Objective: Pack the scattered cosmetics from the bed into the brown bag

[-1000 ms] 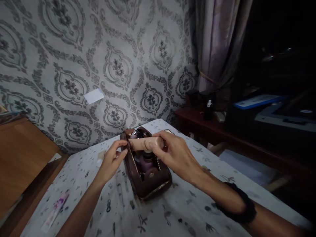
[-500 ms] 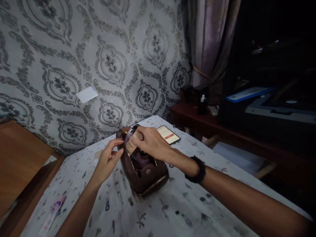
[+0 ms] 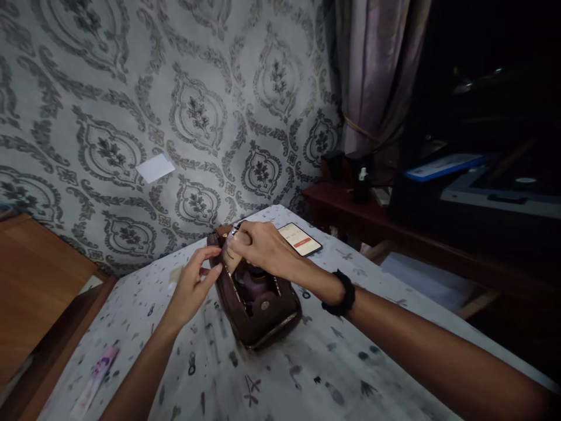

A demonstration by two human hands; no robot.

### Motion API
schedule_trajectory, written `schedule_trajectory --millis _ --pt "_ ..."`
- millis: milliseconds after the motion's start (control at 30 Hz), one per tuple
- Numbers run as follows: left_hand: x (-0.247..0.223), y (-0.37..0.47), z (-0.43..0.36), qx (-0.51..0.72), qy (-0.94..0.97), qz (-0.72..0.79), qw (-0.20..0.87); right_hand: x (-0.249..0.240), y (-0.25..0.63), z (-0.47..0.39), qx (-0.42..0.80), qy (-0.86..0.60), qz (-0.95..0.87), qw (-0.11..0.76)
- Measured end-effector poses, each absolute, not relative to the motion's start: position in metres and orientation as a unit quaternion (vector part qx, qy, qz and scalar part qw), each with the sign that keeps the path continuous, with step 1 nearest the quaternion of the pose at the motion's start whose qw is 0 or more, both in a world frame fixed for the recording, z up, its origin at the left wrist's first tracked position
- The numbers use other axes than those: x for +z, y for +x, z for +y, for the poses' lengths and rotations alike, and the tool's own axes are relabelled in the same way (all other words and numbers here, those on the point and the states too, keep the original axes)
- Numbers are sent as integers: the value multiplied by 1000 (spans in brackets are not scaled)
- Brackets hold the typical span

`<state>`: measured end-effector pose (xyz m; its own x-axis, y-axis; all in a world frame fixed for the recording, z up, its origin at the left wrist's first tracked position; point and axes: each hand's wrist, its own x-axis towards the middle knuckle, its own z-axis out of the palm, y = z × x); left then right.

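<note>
A dark brown bag point(image 3: 258, 327) with gold zips lies on the patterned sheet, its top pocket unzipped. Purple lining or contents show inside. My right hand point(image 3: 263, 245) is over the far end of the opening, thumb and fingers pinched together. A small shiny metallic piece point(image 3: 235, 228) shows by its fingertips, but what it grips is unclear. Below those fingers a tan piece point(image 3: 232, 259) with a dark curved mark sticks up from the opening. My left hand point(image 3: 196, 280) rests its fingertips against the bag's left edge, thumb and fingers apart.
Behind the right hand lies a phone point(image 3: 301, 240) with a lit screen. A pink-and-white tube point(image 3: 96, 374) is at the lower left, a small beige item point(image 3: 175, 275) beyond my left hand. A red-brown shelf point(image 3: 342, 204) with a dark bottle point(image 3: 362, 187) stands right.
My right hand has shifted slightly and sits a little lower at the far end of the bag's opening, its wrist slightly left. The left hand stays at the bag's edge.
</note>
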<state>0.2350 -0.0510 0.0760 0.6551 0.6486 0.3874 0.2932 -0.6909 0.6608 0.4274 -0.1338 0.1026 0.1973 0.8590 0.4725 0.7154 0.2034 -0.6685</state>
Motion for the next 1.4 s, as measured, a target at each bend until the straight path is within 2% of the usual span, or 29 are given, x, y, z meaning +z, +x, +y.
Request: schedule_trajectory --millis 167,267,433,667,767,867,933,1100,1267,1400 --pt "94 253 -64 309 898 264 170 114 416 -143 66 -621 -609 489" --pt "101 263 -68 331 887 276 165 120 415 -147 74 -593 -615 515" --pt "111 263 -65 437 817 263 270 110 427 -149 89 -511 -599 610" --pt "122 260 -67 580 672 201 413 87 442 -144 141 -515 -609 586" --pt "123 263 -71 595 632 183 461 83 447 -144 273 -494 -541 623" --pt "118 265 -73 592 601 172 509 82 451 -148 452 -406 -447 657" --pt "112 267 -74 581 596 164 529 82 452 -152 515 -339 -387 685" --pt "100 274 -75 564 584 160 562 80 450 -159 509 -289 -271 764" --pt "94 274 -75 538 579 169 589 83 445 -163 511 -246 -229 791" --pt "92 269 -74 522 608 177 571 87 442 -164 496 -221 -256 800"
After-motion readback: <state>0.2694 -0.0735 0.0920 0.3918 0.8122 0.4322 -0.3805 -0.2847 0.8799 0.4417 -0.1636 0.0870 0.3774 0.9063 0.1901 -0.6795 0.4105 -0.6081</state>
